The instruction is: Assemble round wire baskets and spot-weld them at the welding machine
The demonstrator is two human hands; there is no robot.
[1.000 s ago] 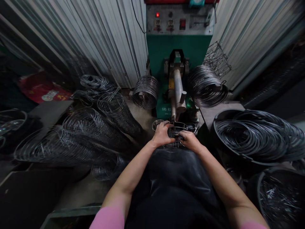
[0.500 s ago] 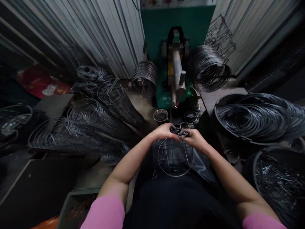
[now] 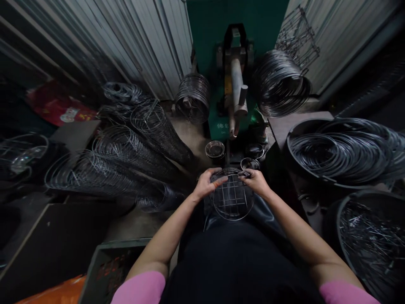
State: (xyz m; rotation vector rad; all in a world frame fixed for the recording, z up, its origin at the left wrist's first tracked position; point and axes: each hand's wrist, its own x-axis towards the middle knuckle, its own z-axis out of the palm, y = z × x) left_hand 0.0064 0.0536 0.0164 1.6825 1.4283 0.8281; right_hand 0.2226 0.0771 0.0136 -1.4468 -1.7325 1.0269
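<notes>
A round wire rack [image 3: 233, 202], a thin metal ring with crossed wires inside, stands tilted over my lap. My left hand [image 3: 209, 183] is closed on its left upper edge, thumb lying across the wires. At the upper right edge, my right hand [image 3: 255, 182] is closed with its fingertips by the rim. What looks like a small bundle of short wires [image 3: 248, 174] shows between these fingers; how it is held is partly hidden. Beyond the hands, a green welding machine [image 3: 221, 125] points its electrode arm [image 3: 237, 82] down toward me.
Wire coils [image 3: 193, 99] flank the machine. Stacks of wire rings [image 3: 117, 143] lie on the left. At right are a tub of rings [image 3: 335, 152] and a tub of short wires [image 3: 373, 236]. Small round dishes [image 3: 215, 149] sit below the machine. A crate [image 3: 95, 270] stands at lower left.
My left hand has moved left and slightly down, away from my right hand, onto the rack's rim. The rack's crossed wires show more clearly. The camera view has shifted slightly.
</notes>
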